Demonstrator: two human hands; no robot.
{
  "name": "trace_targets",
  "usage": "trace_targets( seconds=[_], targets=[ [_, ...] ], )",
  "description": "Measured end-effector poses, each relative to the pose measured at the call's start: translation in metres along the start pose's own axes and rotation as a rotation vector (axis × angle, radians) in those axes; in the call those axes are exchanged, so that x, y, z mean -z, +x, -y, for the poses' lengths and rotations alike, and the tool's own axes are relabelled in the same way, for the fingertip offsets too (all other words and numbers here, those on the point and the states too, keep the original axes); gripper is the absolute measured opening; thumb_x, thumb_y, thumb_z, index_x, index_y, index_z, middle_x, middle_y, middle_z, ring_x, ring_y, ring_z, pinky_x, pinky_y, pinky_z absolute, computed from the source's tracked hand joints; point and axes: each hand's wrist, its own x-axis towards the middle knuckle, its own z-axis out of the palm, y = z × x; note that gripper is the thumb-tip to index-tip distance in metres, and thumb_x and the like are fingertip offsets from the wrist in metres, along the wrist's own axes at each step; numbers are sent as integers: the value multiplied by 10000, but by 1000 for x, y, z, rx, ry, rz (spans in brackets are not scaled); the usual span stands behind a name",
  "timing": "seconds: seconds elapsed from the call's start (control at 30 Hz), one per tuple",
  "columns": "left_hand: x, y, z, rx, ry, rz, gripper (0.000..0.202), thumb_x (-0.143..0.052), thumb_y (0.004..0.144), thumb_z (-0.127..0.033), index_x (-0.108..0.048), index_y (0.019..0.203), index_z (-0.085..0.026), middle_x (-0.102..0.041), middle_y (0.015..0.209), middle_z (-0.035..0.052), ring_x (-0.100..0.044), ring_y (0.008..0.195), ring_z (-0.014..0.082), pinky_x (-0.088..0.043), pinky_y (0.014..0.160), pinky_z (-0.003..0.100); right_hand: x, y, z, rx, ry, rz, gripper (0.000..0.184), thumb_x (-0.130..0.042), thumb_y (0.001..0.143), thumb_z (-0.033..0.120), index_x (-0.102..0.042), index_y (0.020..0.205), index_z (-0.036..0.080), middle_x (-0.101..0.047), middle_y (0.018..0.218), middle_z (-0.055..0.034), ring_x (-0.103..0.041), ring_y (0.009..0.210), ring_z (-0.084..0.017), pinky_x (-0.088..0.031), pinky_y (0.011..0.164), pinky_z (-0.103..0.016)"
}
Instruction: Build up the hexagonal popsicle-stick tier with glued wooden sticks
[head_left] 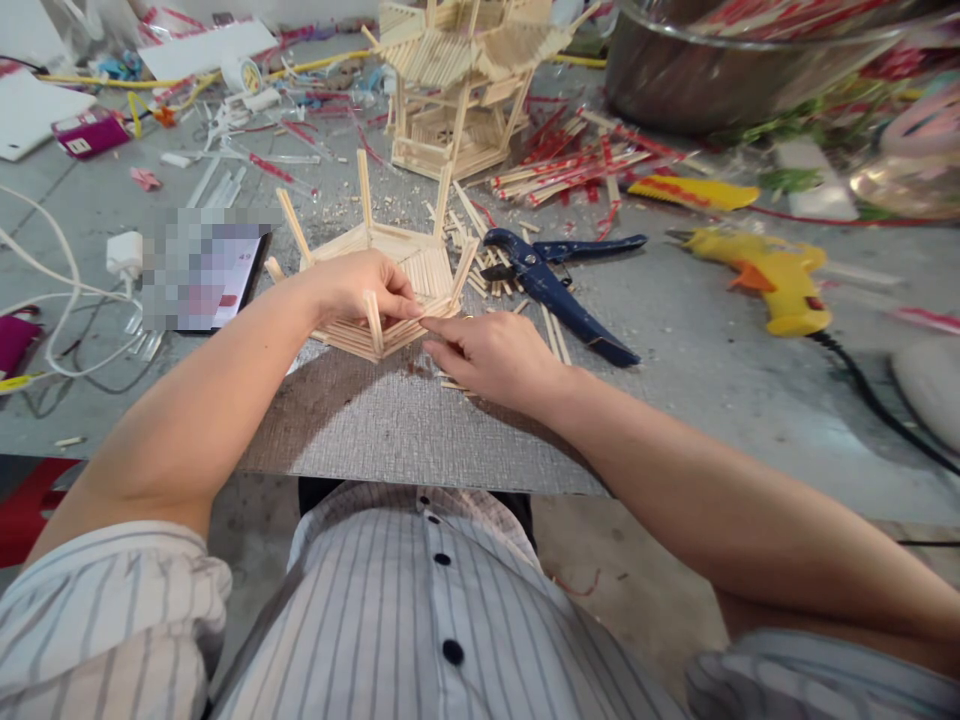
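Note:
A hexagonal frame of thin wooden sticks (420,262), with several sticks standing up from its corners, lies on a grey textured mat (375,420). My left hand (360,285) rests on the frame's near side, fingers curled around an upright stick at the front corner. My right hand (487,355) lies on the mat just right of it, thumb and forefinger pinched at the frame's front edge on a thin stick. Loose sticks (480,240) lie behind the frame.
Blue-handled cutters (559,285) lie right of the frame, a yellow glue gun (772,275) with black cord farther right. A taller stick-built tower (457,85) stands behind. A phone (210,270), white charger (124,255) and cables sit left; a metal bowl (720,70) at back right.

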Motion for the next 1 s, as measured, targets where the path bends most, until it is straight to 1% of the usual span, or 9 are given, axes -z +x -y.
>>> trace_targets(
  seconds=[0.1,0.23,0.33,0.47,0.53,0.63,0.77,0.87,1.0],
  targets=[
    [0,0,0,-11,-1,2,268,-675,723,-418,-695,781,-158,-608,532,8,-486,554,105,-348,570,249,1,0,0,1,-3,3,408,-384,913,335,-620,1231,239,-725,899,-71,-630,732,-190,-330,578,-270],
    [0,0,0,-10,-4,11,274,-682,715,-436,-684,748,-165,-584,509,1,-466,539,97,-343,559,248,1,0,1,9,-3,14,412,-386,913,328,-608,1248,237,-725,920,-74,-632,734,-187,-331,578,-268],
    [0,-1,0,-12,-14,8,272,-678,715,-433,-682,758,-164,-593,535,5,-469,548,101,-340,566,254,2,1,1,0,-5,18,412,-388,914,329,-603,1255,245,-725,927,-71,-635,741,-190,-335,581,-268],
    [0,-1,-1,24,-7,3,244,-670,715,-415,-674,724,-172,-607,586,17,-468,535,106,-328,563,280,2,0,1,-3,-8,16,412,-386,915,335,-603,1255,249,-725,922,-68,-639,745,-193,-336,581,-268],
    [0,-1,-2,15,-1,-2,250,-669,715,-422,-678,724,-172,-622,606,27,-475,546,112,-328,570,287,2,0,1,0,-4,13,409,-387,915,335,-607,1249,252,-725,923,-64,-637,743,-188,-338,580,-263],
    [0,-1,-1,-11,-7,1,248,-669,717,-418,-687,737,-171,-634,616,33,-479,545,112,-328,564,283,1,0,1,6,-3,2,403,-389,914,335,-615,1237,253,-726,924,-62,-638,741,-188,-339,582,-264],
    [0,-1,-1,-10,-20,9,243,-661,729,-401,-689,761,-162,-628,590,20,-468,537,96,-318,543,257,0,0,0,7,-2,-5,399,-389,912,333,-627,1218,241,-727,915,-66,-639,741,-192,-337,582,-269],
    [0,-1,-1,-3,-11,6,245,-660,730,-385,-699,800,-154,-628,569,5,-469,547,94,-322,548,242,1,0,0,4,4,2,404,-383,910,334,-627,1216,234,-727,919,-73,-642,748,-195,-337,583,-274],
    [1,-1,-1,1,9,2,265,-652,739,-387,-710,846,-151,-623,572,0,-485,564,104,-337,581,247,1,1,0,9,3,13,404,-381,912,335,-624,1219,235,-726,935,-75,-646,760,-200,-340,589,-278]
  ],
)
